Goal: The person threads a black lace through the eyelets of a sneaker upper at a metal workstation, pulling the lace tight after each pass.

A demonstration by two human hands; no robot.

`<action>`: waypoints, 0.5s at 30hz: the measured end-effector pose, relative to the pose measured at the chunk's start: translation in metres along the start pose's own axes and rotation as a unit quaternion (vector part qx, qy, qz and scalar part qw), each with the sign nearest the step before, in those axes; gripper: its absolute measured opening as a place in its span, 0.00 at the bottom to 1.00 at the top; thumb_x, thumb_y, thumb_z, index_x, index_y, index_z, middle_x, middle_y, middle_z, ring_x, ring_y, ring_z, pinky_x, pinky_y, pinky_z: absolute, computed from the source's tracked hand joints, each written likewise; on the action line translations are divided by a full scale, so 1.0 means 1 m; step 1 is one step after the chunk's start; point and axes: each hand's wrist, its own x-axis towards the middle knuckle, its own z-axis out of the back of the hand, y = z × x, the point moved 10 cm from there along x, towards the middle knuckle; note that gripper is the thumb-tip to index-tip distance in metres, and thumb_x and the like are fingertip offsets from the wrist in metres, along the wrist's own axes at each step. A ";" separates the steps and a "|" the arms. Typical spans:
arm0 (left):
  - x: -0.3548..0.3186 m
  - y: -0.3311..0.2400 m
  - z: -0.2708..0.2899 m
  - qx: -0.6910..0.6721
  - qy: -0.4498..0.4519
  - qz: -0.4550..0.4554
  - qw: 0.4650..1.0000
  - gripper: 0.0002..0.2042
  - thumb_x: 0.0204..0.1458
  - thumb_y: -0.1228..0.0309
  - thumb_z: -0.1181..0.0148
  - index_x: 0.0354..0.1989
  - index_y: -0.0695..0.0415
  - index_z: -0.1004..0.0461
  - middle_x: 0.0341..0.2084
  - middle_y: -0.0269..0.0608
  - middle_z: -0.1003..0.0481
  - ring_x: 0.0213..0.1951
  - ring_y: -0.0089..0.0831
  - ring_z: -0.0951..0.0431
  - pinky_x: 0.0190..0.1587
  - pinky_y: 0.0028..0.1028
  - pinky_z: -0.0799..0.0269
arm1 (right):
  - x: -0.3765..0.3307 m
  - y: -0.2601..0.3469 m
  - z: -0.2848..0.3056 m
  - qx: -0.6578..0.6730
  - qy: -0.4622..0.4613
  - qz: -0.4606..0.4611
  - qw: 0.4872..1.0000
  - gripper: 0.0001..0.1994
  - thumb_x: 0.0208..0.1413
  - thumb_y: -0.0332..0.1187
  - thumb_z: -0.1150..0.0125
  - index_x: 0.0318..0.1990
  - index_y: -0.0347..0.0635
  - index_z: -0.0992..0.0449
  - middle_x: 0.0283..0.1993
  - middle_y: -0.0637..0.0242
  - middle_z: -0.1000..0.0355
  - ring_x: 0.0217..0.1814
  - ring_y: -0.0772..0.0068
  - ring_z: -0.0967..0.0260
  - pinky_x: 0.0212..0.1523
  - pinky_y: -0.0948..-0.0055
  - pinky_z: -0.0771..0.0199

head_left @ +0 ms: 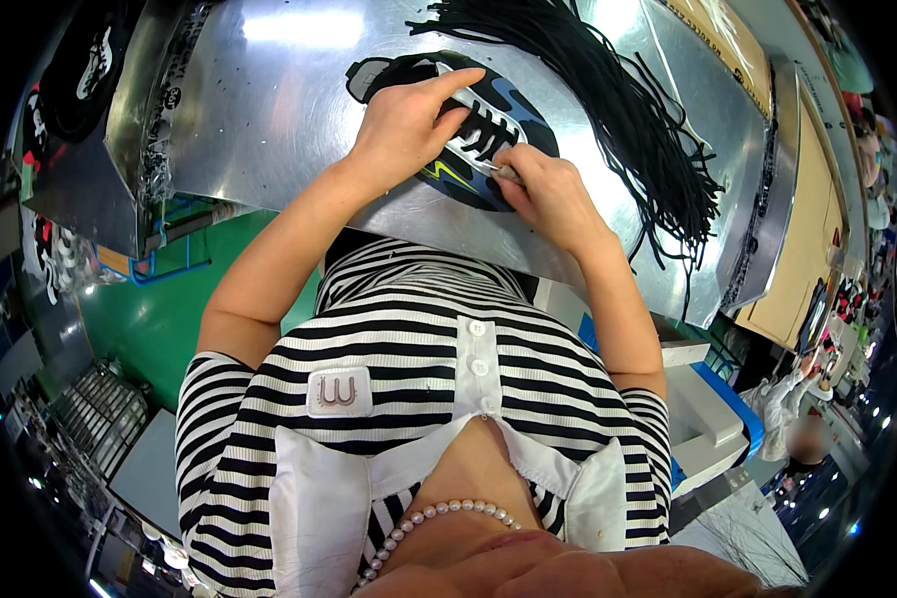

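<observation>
Two hands work over a black, blue and white sneaker [468, 130] on a shiny metal worktop [269, 110].

The left hand [409, 120] lies flat across the shoe's upper, fingers stretched toward its tongue; the right hand [548, 189] is closed in a pinch on a small pale lace tip [503, 171] at the eyelets. The shoe sits near the worktop's near edge, and a thick bundle of black laces [628, 110] lies just beside it, toward the far right corner.

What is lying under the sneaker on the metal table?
The sneaker lies directly on the bare metal table. The left hand presses on it; the right hand works at its laces. Anything beneath the shoe is hidden.
</observation>
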 end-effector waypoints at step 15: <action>0.001 -0.036 0.020 -0.259 0.187 0.039 0.947 0.22 0.59 0.78 0.50 0.63 0.59 0.32 0.45 0.37 0.25 0.38 0.20 0.26 0.43 0.21 0.30 | -0.065 -0.088 0.023 0.585 -0.280 -0.278 0.709 0.07 0.64 0.30 0.43 0.46 0.41 0.26 0.37 0.69 0.28 0.25 0.83 0.35 0.23 0.85 0.37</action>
